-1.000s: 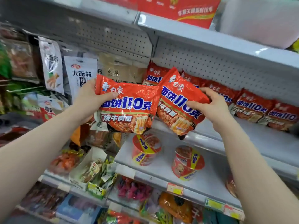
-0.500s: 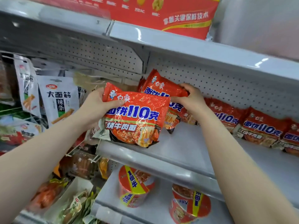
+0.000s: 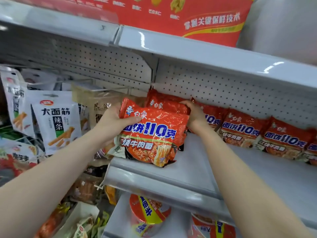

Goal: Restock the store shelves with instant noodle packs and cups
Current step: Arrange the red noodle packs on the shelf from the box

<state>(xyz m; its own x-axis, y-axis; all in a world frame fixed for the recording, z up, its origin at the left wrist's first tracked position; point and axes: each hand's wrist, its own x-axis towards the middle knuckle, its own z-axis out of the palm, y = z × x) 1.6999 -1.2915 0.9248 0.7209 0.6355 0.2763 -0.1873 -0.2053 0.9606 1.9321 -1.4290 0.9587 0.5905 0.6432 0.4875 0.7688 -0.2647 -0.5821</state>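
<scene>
The left hand (image 3: 115,122) is gripping the top left corner of a red noodle pack (image 3: 151,134), with the thumb lying across its front. The pack's lower edge is resting on the grey shelf (image 3: 240,172) near the front lip. The right hand (image 3: 195,115) is curling its fingers over the top of a second pack (image 3: 164,104), which is standing just behind the first, close to the pegboard back (image 3: 231,93).

To the right of the right hand, a row of packs (image 3: 240,129) of the same kind is leaning along the back. Four are showing, the last one cut off by the frame edge. Below the hands, two noodle cups (image 3: 149,215) are sitting on the lower shelf (image 3: 180,225). To the left of the left hand, white snack bags (image 3: 54,124) are hanging from hooks. Above both hands, a big red bag (image 3: 197,19) is sitting on the upper shelf (image 3: 205,54).
</scene>
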